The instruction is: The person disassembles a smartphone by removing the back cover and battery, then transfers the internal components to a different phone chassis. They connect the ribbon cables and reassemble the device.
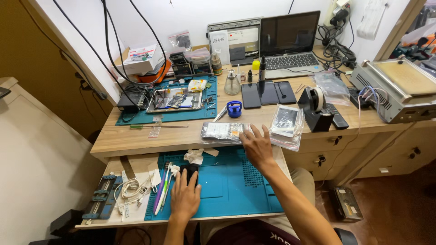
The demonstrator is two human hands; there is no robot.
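My left hand (185, 196) lies flat on the blue work mat (227, 186) of the pull-out shelf, fingertips touching a small black object (189, 169). My right hand (257, 145) reaches up to the desk edge, fingers spread and resting on a clear plastic bag with a phone part (222, 131). A second bagged phone screen (285, 122) lies just right of that hand. A crumpled white tissue (194, 156) sits on the mat between the hands.
Tweezers and thin tools (162, 189), a white cable (129, 189) and a blue clamp (103, 197) lie left of the mat. On the desk: dark phones (268, 93), a blue suction cup (234, 109), a tape dispenser (314, 109), a laptop (290, 43), an opened device (175, 100), a metal heating machine (399, 88).
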